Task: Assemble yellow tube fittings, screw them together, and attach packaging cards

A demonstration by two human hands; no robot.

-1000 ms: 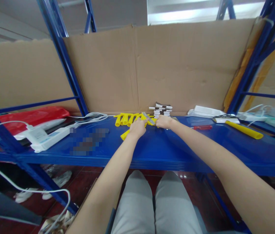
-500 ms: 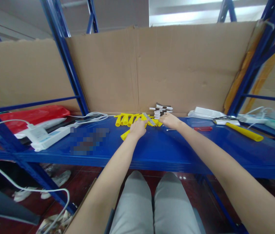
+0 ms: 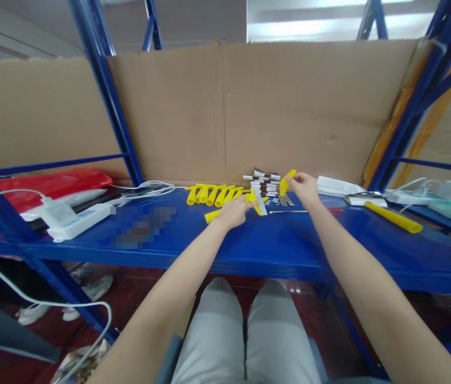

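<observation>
Fingertips (image 3: 294, 179) of the right hand (image 3: 306, 188) are pinched on a small yellow piece (image 3: 287, 182); it is just left of that hand, and its long side slants, with the top end leaning right and the low end pointing down and left; the part under the fingertips is hidden; the left hand (image 3: 233, 211) is well apart from the right hand, and reaches toward a flat grey blade (image 3: 261, 202); I cannot tell if it grips anything; the blade points away, its far end leaning a bit left.

Past the left hand and to its left, yellow tubes (image 3: 211, 196) lie in a row on the blue shelf (image 3: 273, 245), round open ends facing near; one loose yellow tube (image 3: 212, 215) sticks out beside the left hand, its other end hidden; past both hands, a white and dark pile (image 3: 264, 182) is too small to make out.
</observation>
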